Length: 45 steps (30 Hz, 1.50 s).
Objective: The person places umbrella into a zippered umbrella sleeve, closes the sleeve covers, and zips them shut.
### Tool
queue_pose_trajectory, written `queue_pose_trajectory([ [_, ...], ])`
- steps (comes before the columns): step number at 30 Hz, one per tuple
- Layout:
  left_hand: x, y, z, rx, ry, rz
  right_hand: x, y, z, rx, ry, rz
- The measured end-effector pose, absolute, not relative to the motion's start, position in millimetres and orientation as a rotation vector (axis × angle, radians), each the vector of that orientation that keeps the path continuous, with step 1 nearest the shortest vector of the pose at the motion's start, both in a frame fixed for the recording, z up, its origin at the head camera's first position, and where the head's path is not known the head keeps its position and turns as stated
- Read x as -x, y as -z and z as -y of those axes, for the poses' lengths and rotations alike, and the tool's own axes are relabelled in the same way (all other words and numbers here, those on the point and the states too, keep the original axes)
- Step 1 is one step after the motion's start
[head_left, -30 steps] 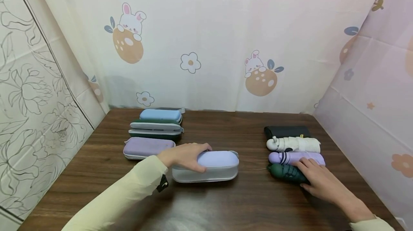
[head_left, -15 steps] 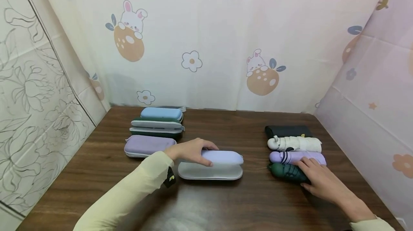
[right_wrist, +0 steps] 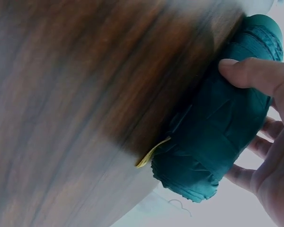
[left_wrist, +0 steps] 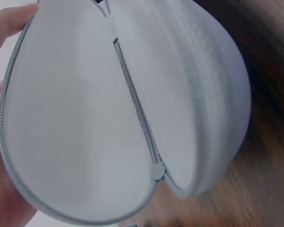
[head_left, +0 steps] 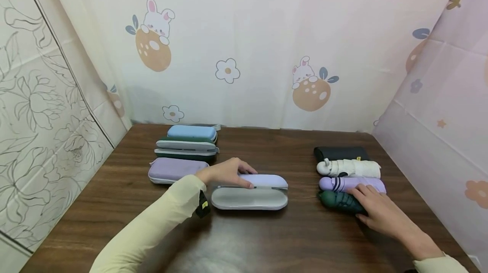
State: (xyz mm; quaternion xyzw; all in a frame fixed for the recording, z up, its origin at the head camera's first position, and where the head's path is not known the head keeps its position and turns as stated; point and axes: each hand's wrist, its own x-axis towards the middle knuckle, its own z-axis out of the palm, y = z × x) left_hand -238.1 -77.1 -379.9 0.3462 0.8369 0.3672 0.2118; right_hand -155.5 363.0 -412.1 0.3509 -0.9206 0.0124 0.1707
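Observation:
My left hand (head_left: pixel 228 172) pinches the raised lid of a pale lavender pencil case (head_left: pixel 249 199), thumb on the front rim and fingers behind. In the left wrist view the case (left_wrist: pixel 75 123) gapes, showing a pale grey lining, a zipper edge and a narrow dark slit inside. To the right, my right hand (head_left: pixel 375 207) holds a dark green folded umbrella (head_left: pixel 339 202) lying on the table. In the right wrist view my thumb presses one side of the umbrella (right_wrist: pixel 213 127), with the fingers round the far side and a yellow tag sticking out underneath.
Left on the wooden table (head_left: pixel 244 239) stand a purple case (head_left: pixel 177 169), a gaping dark green case (head_left: pixel 187 148) and a light blue case (head_left: pixel 192 132). Behind the green umbrella lie a lavender umbrella (head_left: pixel 331 184), a white umbrella (head_left: pixel 354 168) and a black one (head_left: pixel 339 153). Curtains enclose the table.
My left hand has lifted the lavender case's lid back, so the pale inside now shows. The case has shifted slightly right. My right hand stays on the green umbrella.

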Motion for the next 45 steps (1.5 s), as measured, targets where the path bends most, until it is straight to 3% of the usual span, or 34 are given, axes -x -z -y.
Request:
queue_pose_trajectory([
  [14, 237, 379, 76, -0.939, -1.032, -2.324, 154, 406, -354, -1.057, -0.026, 2.549],
  [31, 236, 378, 73, -0.962, -1.014, -2.348, 145, 361, -276, -1.169, -0.001, 2.534],
  [45, 234, 378, 66, -0.958, -1.046, -2.333, 144, 363, -237, -1.141, -0.029, 2.524],
])
